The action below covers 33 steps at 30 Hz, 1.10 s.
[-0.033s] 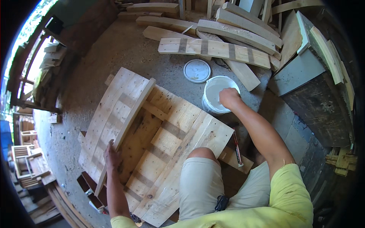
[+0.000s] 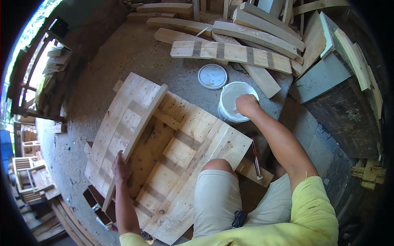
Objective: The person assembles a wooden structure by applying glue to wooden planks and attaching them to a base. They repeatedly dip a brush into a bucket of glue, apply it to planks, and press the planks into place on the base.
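Head view: the right hand [image 2: 247, 105] is clenched inside the white bucket [image 2: 230, 117], and what it holds is hidden. The left hand [image 2: 121, 169] lies against the strip [image 2: 144, 121] edging the curved boards [image 2: 120, 102]; whether it grips, I cannot tell. The panel [image 2: 219, 143] lies by the knees. The lid [image 2: 212, 76] is already off; the panel's planks look joined, its dark bands bare. How much remains is unclear.
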Each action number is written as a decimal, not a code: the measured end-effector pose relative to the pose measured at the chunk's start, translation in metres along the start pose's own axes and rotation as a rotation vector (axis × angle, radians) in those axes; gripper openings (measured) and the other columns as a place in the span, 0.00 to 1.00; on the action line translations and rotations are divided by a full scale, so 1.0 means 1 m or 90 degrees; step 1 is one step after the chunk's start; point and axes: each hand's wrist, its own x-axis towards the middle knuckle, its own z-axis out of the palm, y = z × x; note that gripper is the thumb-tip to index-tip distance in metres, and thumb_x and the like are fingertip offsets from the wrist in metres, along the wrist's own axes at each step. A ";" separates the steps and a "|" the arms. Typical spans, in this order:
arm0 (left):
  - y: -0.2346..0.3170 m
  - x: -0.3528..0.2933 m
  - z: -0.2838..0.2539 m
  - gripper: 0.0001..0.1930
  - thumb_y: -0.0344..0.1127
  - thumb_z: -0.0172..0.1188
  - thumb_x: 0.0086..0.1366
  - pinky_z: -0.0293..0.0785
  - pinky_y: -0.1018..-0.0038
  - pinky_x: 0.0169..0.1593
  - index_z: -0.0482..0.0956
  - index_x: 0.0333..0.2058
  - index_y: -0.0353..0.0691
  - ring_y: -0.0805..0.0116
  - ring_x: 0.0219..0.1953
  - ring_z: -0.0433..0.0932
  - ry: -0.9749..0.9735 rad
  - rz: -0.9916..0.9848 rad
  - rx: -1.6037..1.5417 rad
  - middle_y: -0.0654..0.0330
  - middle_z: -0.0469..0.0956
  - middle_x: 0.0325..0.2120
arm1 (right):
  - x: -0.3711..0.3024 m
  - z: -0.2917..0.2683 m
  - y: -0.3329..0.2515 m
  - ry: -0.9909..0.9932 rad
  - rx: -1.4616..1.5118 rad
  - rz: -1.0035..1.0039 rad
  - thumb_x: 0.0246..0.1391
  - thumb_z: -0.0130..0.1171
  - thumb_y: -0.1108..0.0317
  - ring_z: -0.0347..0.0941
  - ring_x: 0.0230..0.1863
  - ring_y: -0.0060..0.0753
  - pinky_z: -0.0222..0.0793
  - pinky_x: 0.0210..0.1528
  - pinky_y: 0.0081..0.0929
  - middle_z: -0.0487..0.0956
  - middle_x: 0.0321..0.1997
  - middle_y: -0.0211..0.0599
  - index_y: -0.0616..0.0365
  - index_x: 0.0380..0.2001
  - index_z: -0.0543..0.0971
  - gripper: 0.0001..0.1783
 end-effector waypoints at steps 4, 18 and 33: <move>-0.007 0.005 0.005 0.25 0.40 0.66 0.60 0.72 0.55 0.56 0.75 0.56 0.43 0.43 0.51 0.78 0.032 0.043 0.000 0.44 0.81 0.46 | 0.004 0.001 0.005 0.004 0.057 0.011 0.55 0.54 0.71 0.84 0.46 0.48 0.79 0.48 0.43 0.86 0.42 0.49 0.58 0.37 0.87 0.13; 0.006 0.012 -0.035 0.30 0.42 0.70 0.57 0.77 0.55 0.44 0.76 0.56 0.33 0.40 0.41 0.82 0.011 0.065 -0.051 0.38 0.82 0.37 | -0.087 0.053 0.107 -0.043 0.702 0.149 0.64 0.57 0.59 0.80 0.28 0.28 0.74 0.36 0.33 0.83 0.23 0.32 0.59 0.38 0.84 0.14; 0.157 -0.062 -0.021 0.21 0.42 0.70 0.57 0.76 0.51 0.40 0.74 0.44 0.40 0.40 0.36 0.81 -0.106 0.116 -0.056 0.44 0.82 0.30 | -0.115 0.104 0.019 0.385 0.692 0.187 0.66 0.56 0.63 0.80 0.41 0.54 0.74 0.45 0.43 0.83 0.38 0.51 0.61 0.46 0.79 0.13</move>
